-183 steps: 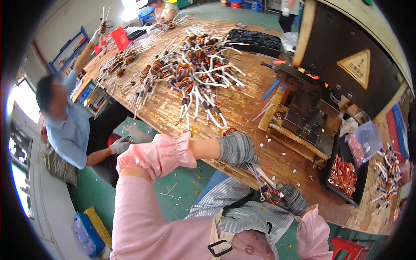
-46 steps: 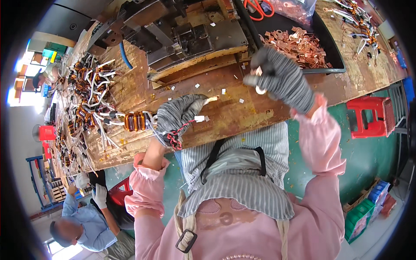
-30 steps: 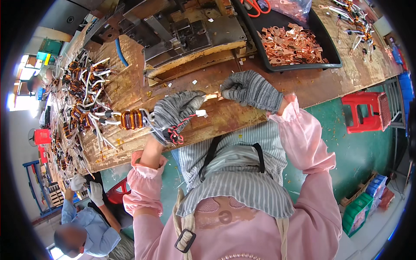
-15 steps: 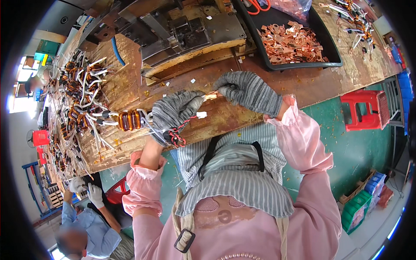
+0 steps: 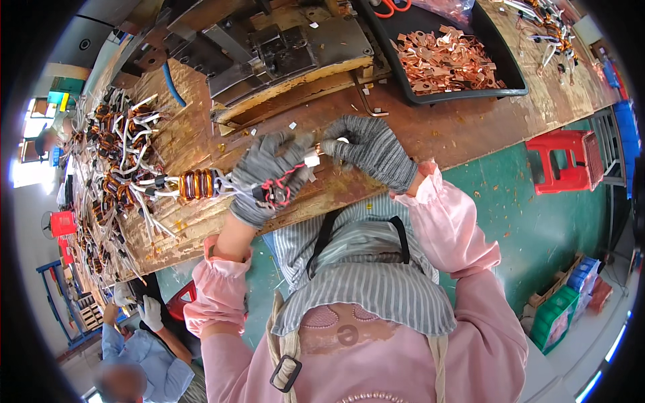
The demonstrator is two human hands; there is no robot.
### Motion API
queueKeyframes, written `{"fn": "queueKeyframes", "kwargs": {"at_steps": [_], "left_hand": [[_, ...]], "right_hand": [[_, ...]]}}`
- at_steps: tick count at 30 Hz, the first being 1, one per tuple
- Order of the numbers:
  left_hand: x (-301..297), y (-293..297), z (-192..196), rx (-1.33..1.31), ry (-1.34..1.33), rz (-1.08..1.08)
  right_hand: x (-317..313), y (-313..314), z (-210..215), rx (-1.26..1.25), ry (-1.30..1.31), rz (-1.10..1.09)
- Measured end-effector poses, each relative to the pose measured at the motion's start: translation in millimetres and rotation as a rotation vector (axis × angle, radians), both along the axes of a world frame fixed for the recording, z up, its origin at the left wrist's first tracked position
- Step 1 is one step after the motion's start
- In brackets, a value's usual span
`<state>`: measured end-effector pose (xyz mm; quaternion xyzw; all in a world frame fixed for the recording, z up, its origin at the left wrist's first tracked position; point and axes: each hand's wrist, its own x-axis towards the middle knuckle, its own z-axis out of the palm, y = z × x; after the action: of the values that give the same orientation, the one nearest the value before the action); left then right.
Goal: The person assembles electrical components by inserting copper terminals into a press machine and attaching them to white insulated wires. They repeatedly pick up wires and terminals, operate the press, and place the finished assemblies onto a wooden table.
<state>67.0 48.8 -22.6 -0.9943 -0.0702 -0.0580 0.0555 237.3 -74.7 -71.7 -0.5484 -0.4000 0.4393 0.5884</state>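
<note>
My left hand (image 5: 270,176), in a grey knitted glove, is closed around the wire leads of a copper-wound coil (image 5: 197,185), which lies to its left on the table. Thin red and black wires (image 5: 277,191) and a white tag (image 5: 312,160) show at this hand. My right hand (image 5: 371,149), gloved alike, has its fingertips pinched at a small copper terminal (image 5: 318,149) at the wire end between both hands. Something small and white also shows at the right fingertips. Exactly how terminal and wire meet is hidden by the fingers.
A heavy metal press fixture (image 5: 289,60) stands beyond my hands. A black tray (image 5: 470,98) of copper terminals (image 5: 447,60) and red-handled scissors (image 5: 390,7) sits far right. Several coils (image 5: 114,154) pile up at left. A hex key (image 5: 366,101) lies by the fixture. A co-worker (image 5: 144,356) works lower left.
My right hand has shifted slightly left and its fingers have curled. My left hand has turned, with the red and black wires now over its back. The view has shifted slightly.
</note>
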Motion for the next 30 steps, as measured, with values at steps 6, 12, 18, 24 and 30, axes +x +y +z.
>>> {"fn": "queueKeyframes", "kwargs": {"at_steps": [6, 12, 18, 24, 30], "left_hand": [[-127, -3, 19, -0.060, 0.140, -0.415], [-129, 87, 29, 0.012, -0.103, 0.175], [-154, 134, -4, -0.534, -0.006, 0.274], [-150, 122, -3, -0.670, -0.180, 0.234], [-112, 53, 47, 0.176, -0.326, 0.088]], "right_hand": [[-2, 3, -17, 0.111, 0.113, -0.117], [-7, 1, -15, 0.277, -0.376, -0.292], [-38, -9, -15, 0.234, -0.269, -0.332], [-44, -14, -25, 0.242, -0.251, -0.395], [-22, -46, -8, 0.377, 0.127, -0.187]]}}
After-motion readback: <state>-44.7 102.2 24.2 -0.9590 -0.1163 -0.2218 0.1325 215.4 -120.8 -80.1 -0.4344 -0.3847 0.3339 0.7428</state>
